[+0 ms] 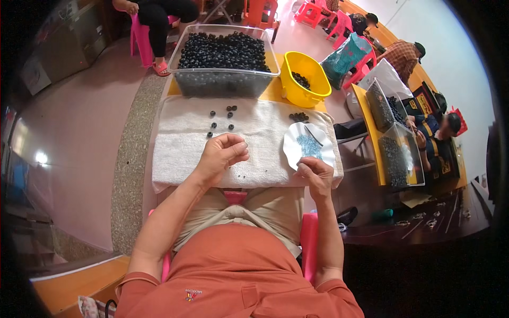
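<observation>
White towel (pixel 177 151) lies under the left hand (pixel 221 155), its fingers curled, thumb against forefinger; the right hand (pixel 318 176) angles down, fingertips together, at one plate's (pixel 289 146) near rim. What either pinches, I cannot tell. Seven loose black beads (pixel 230 126) lie beyond the left hand.

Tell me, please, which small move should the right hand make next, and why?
Probably the right hand should move slightly inward, to the tiny blue beads: it is at the near edge of the white plate that holds them. The left hand is over the white towel. What either holds is too small to tell.
</observation>
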Demonstrator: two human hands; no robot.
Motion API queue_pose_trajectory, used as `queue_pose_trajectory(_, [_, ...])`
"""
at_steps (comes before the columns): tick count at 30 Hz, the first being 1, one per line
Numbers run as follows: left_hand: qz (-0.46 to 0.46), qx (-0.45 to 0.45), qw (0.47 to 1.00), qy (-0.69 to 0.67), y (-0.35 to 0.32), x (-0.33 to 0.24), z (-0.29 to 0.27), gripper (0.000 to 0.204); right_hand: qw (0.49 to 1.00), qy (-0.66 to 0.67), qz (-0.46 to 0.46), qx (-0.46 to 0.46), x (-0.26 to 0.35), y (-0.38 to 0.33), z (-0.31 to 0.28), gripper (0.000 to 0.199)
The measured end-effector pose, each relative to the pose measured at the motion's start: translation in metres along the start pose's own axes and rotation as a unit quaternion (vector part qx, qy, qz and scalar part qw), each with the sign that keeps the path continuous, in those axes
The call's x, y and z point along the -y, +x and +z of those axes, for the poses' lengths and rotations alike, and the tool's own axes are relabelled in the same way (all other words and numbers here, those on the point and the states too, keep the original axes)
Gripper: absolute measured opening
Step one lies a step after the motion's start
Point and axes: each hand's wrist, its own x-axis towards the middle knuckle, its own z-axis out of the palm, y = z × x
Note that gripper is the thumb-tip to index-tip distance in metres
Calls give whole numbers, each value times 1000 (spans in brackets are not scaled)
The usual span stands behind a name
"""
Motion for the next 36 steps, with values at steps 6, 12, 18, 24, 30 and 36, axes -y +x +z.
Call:
queue_pose_trajectory(6, [-10, -21, 999, -47, -3, -3, 2, 16, 998, -5, -69, -4, 4, -1, 5, 10])
queue_pose_trajectory(12, [-16, -14, 997, -71, -4, -3, 1, 16, 997, 60, 19, -41, 9, -2, 8, 10])
queue_pose_trajectory(18, [-17, -12, 997, -73, -5, -6, 6, 16, 996, 75, 36, -34, 20, -2, 12, 10])
queue_pose_trajectory(24, [-24, -7, 997, -79, -7, -4, 5, 16, 986, 120, 112, 15, 54, 7, 27, 11])
queue_pose_trajectory(30, [-34, -8, 995, -93, -10, -3, 10, 15, 986, 150, 45, 65, 61, 15, 50, 15])
queue_pose_trajectory(36, [-44, -14, 992, -116, -15, -5, 19, 16, 985, 17, -146, 85, 79, 28, 80, 27])
